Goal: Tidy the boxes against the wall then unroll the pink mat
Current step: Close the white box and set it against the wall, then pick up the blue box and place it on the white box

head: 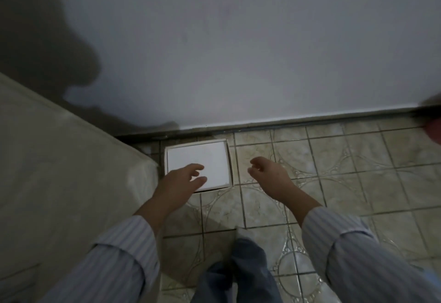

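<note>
Wall (238, 52) and tiled floor (322, 171) fill most of what I see, with a pale mattress (59, 171) along the floor's left edge. One white box (200, 162) lies flat on the floor in the corner where mattress and wall meet, close to the skirting though I cannot tell if it touches. My left hand (177, 183) hangs over its near left corner, grip spread and holding nothing; whether the fingertips touch the lid I cannot say. My right hand (269, 176) hovers just beside the box's right edge, fingers loosely curled and apart, empty too.

Risks, as I judge them: the box sits tight by the mattress, so my left fingers may find no room to get under that side, and a one-sided lift could tip it or slide the lid off. Pushing it could jam it askew against the skirting.

Other boxes are out of view. A pinkish blur at the floor's far right edge (433, 130) may be the mat, but it is cut off. Light is dim; my shadow darkens the left corner.
</note>
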